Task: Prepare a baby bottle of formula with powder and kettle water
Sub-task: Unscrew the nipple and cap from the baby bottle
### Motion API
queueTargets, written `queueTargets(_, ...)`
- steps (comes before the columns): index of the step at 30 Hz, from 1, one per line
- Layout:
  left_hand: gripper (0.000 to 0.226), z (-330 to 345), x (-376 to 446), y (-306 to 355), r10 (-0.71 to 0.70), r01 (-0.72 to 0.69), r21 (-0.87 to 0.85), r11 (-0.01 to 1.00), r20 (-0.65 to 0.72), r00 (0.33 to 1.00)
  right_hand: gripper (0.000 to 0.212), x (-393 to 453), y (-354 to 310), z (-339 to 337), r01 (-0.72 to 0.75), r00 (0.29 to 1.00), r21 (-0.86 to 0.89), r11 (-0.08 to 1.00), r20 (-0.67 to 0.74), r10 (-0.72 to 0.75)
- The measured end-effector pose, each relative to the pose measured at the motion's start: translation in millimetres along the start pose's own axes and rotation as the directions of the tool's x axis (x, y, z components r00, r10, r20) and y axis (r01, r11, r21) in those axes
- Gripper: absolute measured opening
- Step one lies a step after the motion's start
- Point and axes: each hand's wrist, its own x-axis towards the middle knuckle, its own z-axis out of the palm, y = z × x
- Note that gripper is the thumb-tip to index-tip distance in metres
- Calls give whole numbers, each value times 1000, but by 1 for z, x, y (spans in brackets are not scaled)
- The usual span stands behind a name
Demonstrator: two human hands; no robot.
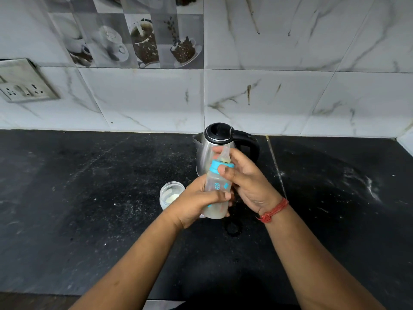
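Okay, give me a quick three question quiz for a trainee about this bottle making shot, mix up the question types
1. True or false: the left hand grips the lower body of the baby bottle.
2. What is the right hand touching? A) the kettle handle B) the bottle's blue collar and teat C) the wall socket
3. Which container stands open on the counter just left of the hands?

Key: 1 true. 2 B. 3 the small clear jar with pale powder inside; the kettle behind has its lid shut.

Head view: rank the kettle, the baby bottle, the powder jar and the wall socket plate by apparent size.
1. Kettle, partly hidden.
2. Wall socket plate, cut off by the frame edge; close to the kettle, so unsure.
3. Baby bottle, nearer the camera.
4. Powder jar, partly hidden.
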Motion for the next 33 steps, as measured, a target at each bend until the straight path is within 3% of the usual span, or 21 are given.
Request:
queueTargets(2, 42, -4, 0, -3, 15, -3, 126, 992, -95, 995, 58, -1, 0, -5, 30, 998, -79, 996, -57, -34)
queueTargets(4, 41, -5, -1, -5, 32, -13, 180, 984, -105, 994, 62, -2, 1, -5, 26, 995, -115, 993, -92, -37)
queueTargets(10, 38, -3, -5, -7, 21, -12, 109, 994, -77, 997, 62, -8, 2, -8, 0, 1000, 140, 990, 16, -2)
queueTargets(17, 45, -3, -8, -7, 27, -9, 170, 985, -108, 994, 72, -10, 4, -1, -18, 995, -125, 992, -103, 6)
queueTargets(23, 43, -1, -10, -7, 24, 2, 195, 981, -130, 991, 63, -12, 3, -4, -20, 999, 9, 1000, -32, 21)
queueTargets(29, 47, 0, -12, -5, 23, 9, 224, 974, -137, 990, 76, -10, 3, 1, -30, 996, -149, 988, -89, 17)
queueTargets(33, 52, 1, -13, -5, 24, 10, 213, 977, -160, 987, 63, -11, 3, -2, -24, 998, -7, 1000, -56, 24)
